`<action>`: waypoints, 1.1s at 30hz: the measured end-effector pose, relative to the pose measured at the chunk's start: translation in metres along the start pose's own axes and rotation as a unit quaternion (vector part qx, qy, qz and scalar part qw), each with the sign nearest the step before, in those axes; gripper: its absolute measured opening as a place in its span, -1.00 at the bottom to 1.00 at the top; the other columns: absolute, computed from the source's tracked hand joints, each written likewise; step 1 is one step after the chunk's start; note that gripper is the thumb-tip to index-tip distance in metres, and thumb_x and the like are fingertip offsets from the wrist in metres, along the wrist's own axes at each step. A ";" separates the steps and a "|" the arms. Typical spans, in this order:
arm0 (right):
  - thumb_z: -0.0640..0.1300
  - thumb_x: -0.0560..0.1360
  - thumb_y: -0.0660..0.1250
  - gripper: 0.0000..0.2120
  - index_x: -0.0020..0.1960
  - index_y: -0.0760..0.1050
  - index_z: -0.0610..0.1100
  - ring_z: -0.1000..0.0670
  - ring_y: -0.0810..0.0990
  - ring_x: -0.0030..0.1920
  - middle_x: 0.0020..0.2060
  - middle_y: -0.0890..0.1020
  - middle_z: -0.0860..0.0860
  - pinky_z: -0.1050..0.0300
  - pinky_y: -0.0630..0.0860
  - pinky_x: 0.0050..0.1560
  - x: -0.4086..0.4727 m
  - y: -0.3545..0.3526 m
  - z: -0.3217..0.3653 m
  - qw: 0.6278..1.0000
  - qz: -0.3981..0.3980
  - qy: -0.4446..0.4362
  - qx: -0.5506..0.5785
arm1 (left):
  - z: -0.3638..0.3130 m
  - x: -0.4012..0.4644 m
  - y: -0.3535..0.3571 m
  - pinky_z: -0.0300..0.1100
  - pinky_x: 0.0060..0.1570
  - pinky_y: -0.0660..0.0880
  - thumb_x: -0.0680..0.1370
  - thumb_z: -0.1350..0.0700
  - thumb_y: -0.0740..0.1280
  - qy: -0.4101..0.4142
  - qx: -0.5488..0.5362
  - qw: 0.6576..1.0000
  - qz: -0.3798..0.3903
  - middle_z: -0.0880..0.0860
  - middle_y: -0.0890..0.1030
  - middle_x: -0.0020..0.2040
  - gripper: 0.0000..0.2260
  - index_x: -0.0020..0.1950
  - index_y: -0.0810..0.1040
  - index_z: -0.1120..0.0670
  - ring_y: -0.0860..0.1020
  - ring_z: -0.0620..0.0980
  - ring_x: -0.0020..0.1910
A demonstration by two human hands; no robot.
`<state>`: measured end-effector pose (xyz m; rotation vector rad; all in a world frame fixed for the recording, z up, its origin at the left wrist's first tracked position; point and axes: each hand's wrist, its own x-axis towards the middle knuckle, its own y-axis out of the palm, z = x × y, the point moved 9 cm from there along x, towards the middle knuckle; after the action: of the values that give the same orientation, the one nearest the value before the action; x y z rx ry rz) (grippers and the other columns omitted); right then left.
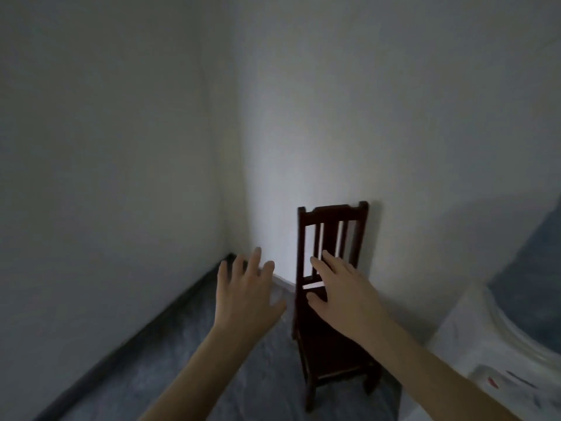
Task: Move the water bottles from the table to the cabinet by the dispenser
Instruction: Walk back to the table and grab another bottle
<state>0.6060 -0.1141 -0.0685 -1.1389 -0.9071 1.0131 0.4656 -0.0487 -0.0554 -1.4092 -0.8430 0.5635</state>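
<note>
My left hand is stretched out in front of me with its fingers spread and nothing in it. My right hand reaches forward beside it, also empty, fingers apart, in front of a chair's back. At the right edge stands the white water dispenser with a large blue water jug on top. No small water bottles, table or cabinet appear in this view.
A dark wooden chair stands against the white wall, just left of the dispenser. Another white wall closes the left side, meeting it in a corner. Grey marbled floor with a dark skirting runs between.
</note>
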 end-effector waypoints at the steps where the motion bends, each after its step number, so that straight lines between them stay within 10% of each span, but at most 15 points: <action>1: 0.20 0.59 0.17 -0.32 0.61 0.03 0.04 -0.10 0.11 0.58 0.61 0.06 -0.03 -0.07 0.19 0.51 0.009 0.005 0.026 1.000 0.008 -0.027 -0.005 | 0.029 -0.008 -0.003 0.16 0.55 0.10 0.56 -0.26 0.20 -0.028 0.004 1.000 0.000 0.02 0.06 0.66 -0.40 0.56 0.24 -0.08 0.15 0.12 0.60; 6: 0.35 0.54 0.08 -0.23 0.62 -0.03 0.03 -0.16 -0.05 0.60 0.63 -0.09 -0.05 -0.18 0.04 0.54 0.047 0.036 0.163 0.988 0.048 -0.146 -0.005 | 0.156 -0.064 -0.026 0.18 0.56 0.04 0.57 -0.30 0.22 -0.152 0.023 0.988 -0.027 0.04 -0.17 0.68 -0.33 0.61 0.14 -0.07 0.01 0.15 0.65; 11: 0.30 0.53 0.17 -0.22 0.62 -0.03 0.03 -0.16 -0.05 0.60 0.63 -0.09 -0.03 -0.16 0.07 0.54 0.066 0.052 0.300 0.969 0.059 -0.240 -0.010 | 0.272 -0.129 -0.065 0.23 0.36 0.41 0.41 -0.26 0.41 -0.256 0.061 0.960 -0.096 0.10 0.41 0.54 -0.41 0.38 0.56 -0.02 0.46 0.18 0.43; 17: 0.21 0.57 0.17 -0.28 0.62 -0.03 0.05 -0.13 -0.04 0.60 0.62 -0.06 0.00 -0.15 0.05 0.55 0.063 0.059 0.431 0.943 0.050 -0.330 0.014 | 0.383 -0.216 -0.101 0.24 0.38 0.35 0.41 -0.23 0.48 -0.401 0.100 0.903 -0.120 0.13 0.40 0.53 -0.39 0.39 0.53 0.00 0.43 0.22 0.45; 33: 0.14 0.57 0.25 -0.30 0.61 0.04 0.05 -0.12 0.00 0.59 0.63 -0.04 -0.01 -0.20 0.18 0.49 0.033 0.084 0.653 0.860 0.105 -0.488 0.100 | 0.485 -0.414 -0.124 0.23 0.48 0.20 0.51 -0.24 0.38 -0.646 0.141 0.747 -0.072 0.08 0.18 0.65 -0.39 0.50 0.38 -0.03 0.24 0.18 0.57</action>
<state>-0.0133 0.1080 -0.0249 -0.4936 -1.4308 1.8884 -0.1821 -0.0854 -0.0249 -0.4790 -1.8232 1.5313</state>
